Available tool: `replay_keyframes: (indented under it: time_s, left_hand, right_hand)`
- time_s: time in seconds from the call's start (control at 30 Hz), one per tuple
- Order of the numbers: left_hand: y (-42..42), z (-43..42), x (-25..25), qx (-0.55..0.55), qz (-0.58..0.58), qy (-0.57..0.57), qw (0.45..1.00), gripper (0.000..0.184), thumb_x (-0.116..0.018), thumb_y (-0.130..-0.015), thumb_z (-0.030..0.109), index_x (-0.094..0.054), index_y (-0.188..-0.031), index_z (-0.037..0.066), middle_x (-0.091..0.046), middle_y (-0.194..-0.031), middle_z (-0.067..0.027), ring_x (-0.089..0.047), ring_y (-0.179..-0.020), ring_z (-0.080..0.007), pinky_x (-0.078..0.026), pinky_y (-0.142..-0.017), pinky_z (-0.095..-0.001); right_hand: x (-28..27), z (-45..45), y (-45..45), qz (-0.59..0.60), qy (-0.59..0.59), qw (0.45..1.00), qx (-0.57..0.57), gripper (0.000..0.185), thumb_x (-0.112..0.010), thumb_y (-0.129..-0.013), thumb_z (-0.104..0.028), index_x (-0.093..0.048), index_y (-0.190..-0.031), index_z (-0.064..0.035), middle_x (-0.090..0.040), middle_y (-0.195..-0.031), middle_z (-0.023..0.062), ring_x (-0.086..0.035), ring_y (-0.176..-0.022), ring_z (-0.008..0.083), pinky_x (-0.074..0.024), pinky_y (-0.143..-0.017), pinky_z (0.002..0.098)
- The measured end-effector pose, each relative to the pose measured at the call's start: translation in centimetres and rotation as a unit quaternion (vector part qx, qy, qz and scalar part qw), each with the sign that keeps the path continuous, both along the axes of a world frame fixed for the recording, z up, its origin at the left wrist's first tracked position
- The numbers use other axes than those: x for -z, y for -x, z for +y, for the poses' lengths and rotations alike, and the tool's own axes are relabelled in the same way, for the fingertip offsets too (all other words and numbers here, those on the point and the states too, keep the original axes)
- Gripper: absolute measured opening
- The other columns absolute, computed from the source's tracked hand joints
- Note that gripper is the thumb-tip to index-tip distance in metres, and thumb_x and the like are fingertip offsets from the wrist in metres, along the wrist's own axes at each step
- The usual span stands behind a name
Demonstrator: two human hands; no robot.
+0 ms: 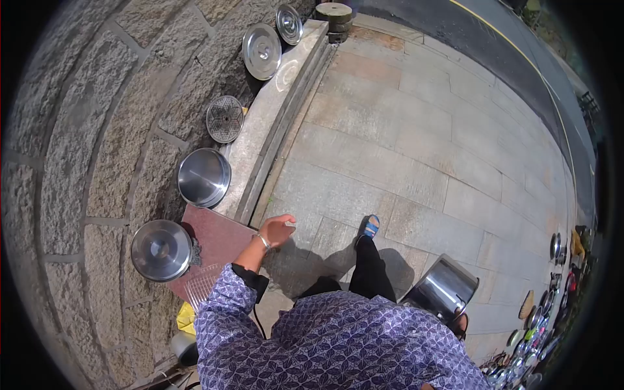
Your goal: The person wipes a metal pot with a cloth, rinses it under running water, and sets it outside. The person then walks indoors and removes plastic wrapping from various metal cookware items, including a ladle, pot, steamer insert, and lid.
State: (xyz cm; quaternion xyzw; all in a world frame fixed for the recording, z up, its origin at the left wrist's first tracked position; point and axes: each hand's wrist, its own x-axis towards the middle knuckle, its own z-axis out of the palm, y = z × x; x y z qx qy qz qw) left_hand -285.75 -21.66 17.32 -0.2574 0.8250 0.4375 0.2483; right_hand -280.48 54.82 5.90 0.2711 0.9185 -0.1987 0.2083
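Observation:
My left hand (277,231) hangs over the paving beside the red slab, with a bangle at its wrist. Its fingers are loosely bent and apart, with nothing in them. At my right side a tall shiny steel pot (445,284) is tilted over. My right hand (461,322) is at the pot's lower right edge and appears closed on it; most of this hand is hidden behind the pot and my patterned sleeve.
Along the stone wall (107,130) lean a round steel pan (162,250), another steel pan (204,177), a perforated plate (225,119) and two lids (262,52). A wire rack (203,286) rests on the red slab (218,235). Many utensils (536,331) lie at right.

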Motion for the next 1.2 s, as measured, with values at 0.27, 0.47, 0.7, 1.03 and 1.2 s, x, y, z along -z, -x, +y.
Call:
replay_keyframes:
  time_s: [0.27, 0.47, 0.7, 1.03, 1.2]
  left_hand:
    - [16.8, -7.5, 4.7, -0.226, -0.018, -0.066, 0.972, 0.028, -0.053, -0.073, 0.004, -0.054, -0.101, 0.0, -0.054, -0.062, -0.006, -0.053, -0.053, -0.0131, -0.042, -0.046, -0.0268]
    - [28.4, -14.2, 9.0, -0.266, -0.096, -0.059, 0.957, 0.027, -0.054, -0.075, 0.004, -0.054, -0.102, 0.0, -0.056, -0.067, -0.0064, -0.055, -0.054, -0.0139, -0.048, -0.048, -0.0285]
    - [52.5, -21.9, 14.5, -0.243, -0.043, -0.038, 0.968, 0.026, -0.053, -0.075, 0.009, -0.057, -0.1, 0.002, -0.06, -0.069, -0.0068, -0.056, -0.05, -0.0146, -0.046, -0.048, -0.027]
    - [90.0, -27.1, 8.0, -0.177, 0.071, -0.019, 0.981, 0.029, -0.05, -0.074, 0.004, -0.056, -0.102, 0.002, -0.054, -0.063, -0.0057, -0.054, -0.052, -0.0131, -0.045, -0.048, -0.0269]
    - [97.2, -31.0, 12.0, -0.244, 0.029, -0.086, 0.966, 0.031, -0.05, -0.073, 0.0, -0.054, -0.103, 0.0, -0.054, -0.061, -0.0066, -0.053, -0.049, -0.0137, -0.045, -0.047, -0.0261]
  right_hand:
    - [6.2, -6.1, 27.6, -0.021, 0.072, 0.997, 0.029, 0.046, -0.048, -0.08, -0.043, -0.06, -0.073, 0.0012, -0.06, -0.066, 0.0188, -0.059, -0.065, 0.0288, -0.0408, -0.055, 0.0435]
    - [6.7, -13.0, 48.2, -0.005, 0.045, 0.999, -0.017, 0.041, -0.047, -0.079, -0.04, -0.059, -0.074, -0.0013, -0.06, -0.069, 0.019, -0.059, -0.068, 0.0313, -0.0412, -0.057, 0.0435]
    - [7.3, -18.2, 70.0, 0.034, -0.103, 0.984, -0.143, 0.035, -0.046, -0.078, -0.036, -0.059, -0.074, -0.0042, -0.06, -0.072, 0.0193, -0.06, -0.071, 0.0342, -0.0416, -0.06, 0.0435]
    - [10.4, -29.0, 102.8, 0.035, -0.069, 0.991, -0.112, 0.036, -0.055, -0.074, -0.032, -0.061, -0.073, 0.0032, -0.06, -0.069, 0.0224, -0.06, -0.068, 0.0294, -0.043, -0.063, 0.0418]
    - [14.3, -36.6, 119.2, 0.026, 0.026, 0.995, -0.088, 0.023, -0.064, -0.073, -0.019, -0.059, -0.066, 0.0022, -0.054, -0.056, 0.0047, -0.044, -0.053, 0.0134, -0.0361, -0.05, 0.0342]
